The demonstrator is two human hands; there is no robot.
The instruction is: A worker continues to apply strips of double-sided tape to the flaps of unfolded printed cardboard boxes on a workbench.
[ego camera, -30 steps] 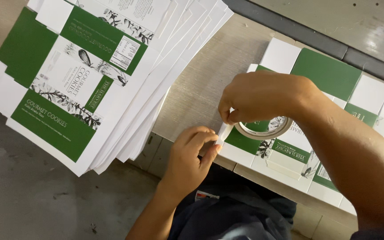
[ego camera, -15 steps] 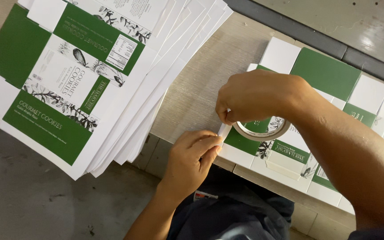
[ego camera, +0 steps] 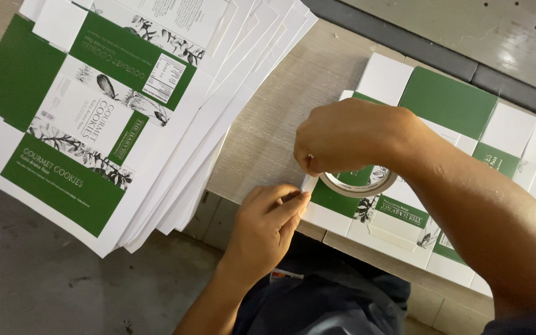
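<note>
Tape roll (ego camera: 359, 180) lying on flat green-and-white carton (ego camera: 442, 161) at table (ego camera: 268, 130) edge, gripped by right hand (ego camera: 348, 136), fingers curled over its rim. Tape end (ego camera: 309, 183) pinched between thumb and forefinger of left hand (ego camera: 267, 226). Fanned stack of flat cartons (ego camera: 125, 105) well apart, overhanging table's left side.

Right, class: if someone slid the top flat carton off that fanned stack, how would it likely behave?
The top flat carton is a thin printed sheet, so it is probably light and would likely sag if lifted by one edge. Its smooth face and the fanned stack suggest that it slides easily. The cut flaps might catch or crease.
</note>
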